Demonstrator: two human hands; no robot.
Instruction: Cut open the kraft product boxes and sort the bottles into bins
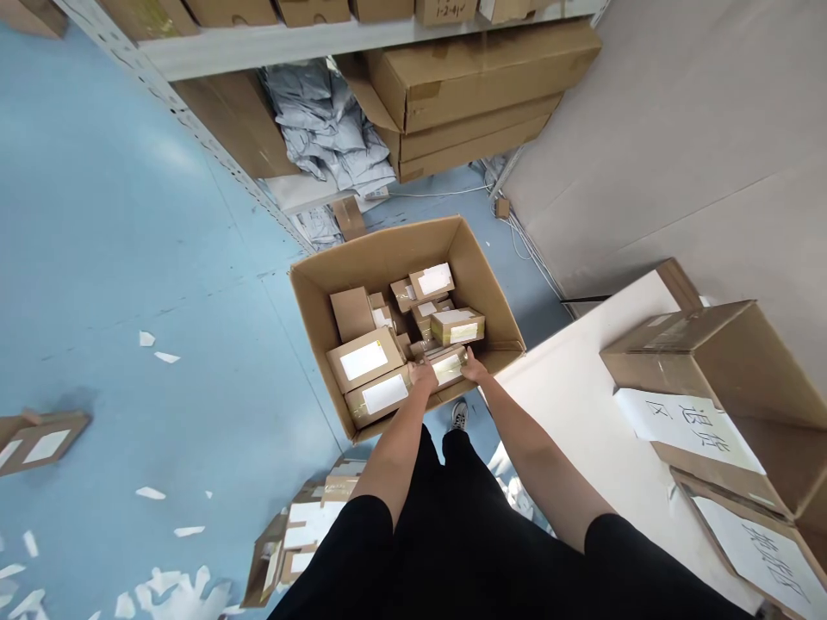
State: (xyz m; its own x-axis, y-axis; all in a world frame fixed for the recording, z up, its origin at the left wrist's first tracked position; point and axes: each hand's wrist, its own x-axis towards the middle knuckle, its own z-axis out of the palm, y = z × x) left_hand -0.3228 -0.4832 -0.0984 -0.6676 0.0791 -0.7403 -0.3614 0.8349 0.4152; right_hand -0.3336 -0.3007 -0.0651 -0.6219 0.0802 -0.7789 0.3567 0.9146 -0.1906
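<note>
Basically, largest first: a blue, smooth floor [194,284] fills the left of the frame, with a white perforated-metal shelving rack [362,45] across the top, loaded with brown cartons and grey plastic mailers [323,120]. A white flat-topped table [549,370] runs along the right, carrying an open brown cardboard carton [659,370] with a handwritten white paper sign [691,428].

Frame centre: a big, open-topped brown cardboard box [381,254], part filled with small labelled cartons. At its near edge, lower middle of the frame, sits the piece in hand: a narrow, oblong brown carton [447,369] with clear tape and a white label.

Key relation: its long axis runs roughly left to right across the frame, right end a bit higher, so it spans the gap between the hands. Left hand [423,376] is closed over the left end, right hand [474,368] curls round the right end; neither is nearer, both touch. (Can't tell if it's lifted or resting; underside hidden.) A flat brown carton with a white label [386,395] lies just left of the left hand.

Smallest: torn white paper scraps [187,594], lower left.
</note>
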